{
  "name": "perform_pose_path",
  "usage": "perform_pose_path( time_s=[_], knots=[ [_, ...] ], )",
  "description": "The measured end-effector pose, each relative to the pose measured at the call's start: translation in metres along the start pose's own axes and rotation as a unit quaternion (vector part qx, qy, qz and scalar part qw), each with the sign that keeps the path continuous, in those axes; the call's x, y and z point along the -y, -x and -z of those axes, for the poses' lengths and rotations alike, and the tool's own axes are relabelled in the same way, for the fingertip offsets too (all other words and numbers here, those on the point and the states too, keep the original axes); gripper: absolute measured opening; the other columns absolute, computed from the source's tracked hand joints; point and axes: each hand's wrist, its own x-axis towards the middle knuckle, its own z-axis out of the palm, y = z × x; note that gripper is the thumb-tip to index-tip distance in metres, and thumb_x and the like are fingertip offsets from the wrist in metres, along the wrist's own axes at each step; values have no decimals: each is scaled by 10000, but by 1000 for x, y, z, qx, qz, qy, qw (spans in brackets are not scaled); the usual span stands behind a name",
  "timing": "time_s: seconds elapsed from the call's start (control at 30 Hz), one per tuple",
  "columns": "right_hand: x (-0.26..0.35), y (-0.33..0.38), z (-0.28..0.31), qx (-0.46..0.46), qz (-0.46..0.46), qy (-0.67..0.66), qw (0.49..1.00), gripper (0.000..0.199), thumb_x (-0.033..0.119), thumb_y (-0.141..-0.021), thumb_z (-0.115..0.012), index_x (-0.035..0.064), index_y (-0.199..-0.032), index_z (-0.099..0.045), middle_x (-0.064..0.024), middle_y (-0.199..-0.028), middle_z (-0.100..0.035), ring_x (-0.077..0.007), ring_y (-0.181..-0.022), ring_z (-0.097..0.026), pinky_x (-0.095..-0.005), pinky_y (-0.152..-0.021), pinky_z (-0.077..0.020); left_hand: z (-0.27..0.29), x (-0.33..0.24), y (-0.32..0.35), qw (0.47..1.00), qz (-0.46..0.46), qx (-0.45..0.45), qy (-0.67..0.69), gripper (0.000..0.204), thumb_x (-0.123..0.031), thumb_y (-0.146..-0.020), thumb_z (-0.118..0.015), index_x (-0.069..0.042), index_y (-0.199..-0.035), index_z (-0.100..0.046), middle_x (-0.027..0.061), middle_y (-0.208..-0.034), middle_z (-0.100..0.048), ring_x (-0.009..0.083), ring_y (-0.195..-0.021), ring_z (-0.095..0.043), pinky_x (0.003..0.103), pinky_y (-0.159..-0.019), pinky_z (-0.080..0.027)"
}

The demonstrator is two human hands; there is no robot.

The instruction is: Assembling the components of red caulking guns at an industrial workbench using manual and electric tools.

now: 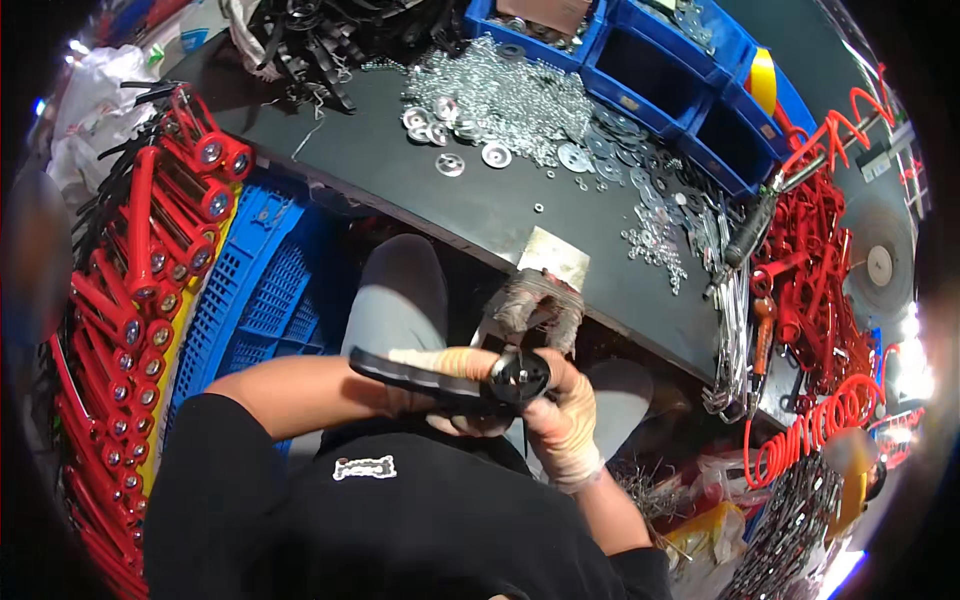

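Both my hands are close to my body, below the edge of the black workbench (480, 205). My left hand (440, 368), in a thin pale glove, grips a long black bar-shaped part (400, 372) that points left. My right hand (565, 415), also gloved, holds the bar's other end, where a round black wheel-like piece (520, 378) sits. A grey wire-mesh clump (540, 305) lies just above the hands. My knees in grey trousers (400, 290) show under them.
A heap of silver washers and nuts (520, 100) covers the bench top. Blue bins (660, 70) line its far edge. Red handle-like parts (150, 260) are stacked at the left beside a blue crate (265, 290). Red hooks and a coiled orange hose (820, 415) crowd the right.
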Motion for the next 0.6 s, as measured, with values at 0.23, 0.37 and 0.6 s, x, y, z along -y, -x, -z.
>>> perform_pose_path(
  time_s=[0.23, 0.37, 0.6],
  knots=[
    [31, 2, -6, -114, 278, 423, 855, 415, 304, -737, -754, 44, -1044, -650, -135, -960, -635, -309, -912, -624, -338, -830, -492, -24, 22, 13, 958, -271, -42, -78, 336, -411, -871, -616, -94, -757, -603, -3, -602, -541, 89, -369, -402, 224, -330, -308],
    [23, -18, -22, 347, 301, 374, 806, 335, 305, -653, -704, 71, -886, -647, -42, -753, -587, -236, -666, -576, -355, -645, -454, 19, 22, -71, 823, -513, -212, -118, 279, -329, -900, -640, -108, -1069, -612, -10, -854, -625, 100, -793, -582, 242, -694, -493],
    [6, -35, 6, 346, 385, 306, 799, 231, 252, -715, -654, 40, -807, -645, -67, -629, -526, -296, -558, -503, -379, -549, -405, -32, -143, 7, 299, -542, -333, -711, 172, -83, -803, -527, -52, -905, -662, 151, -873, -668, 282, -789, -654, 367, -730, -521]
  ],
)
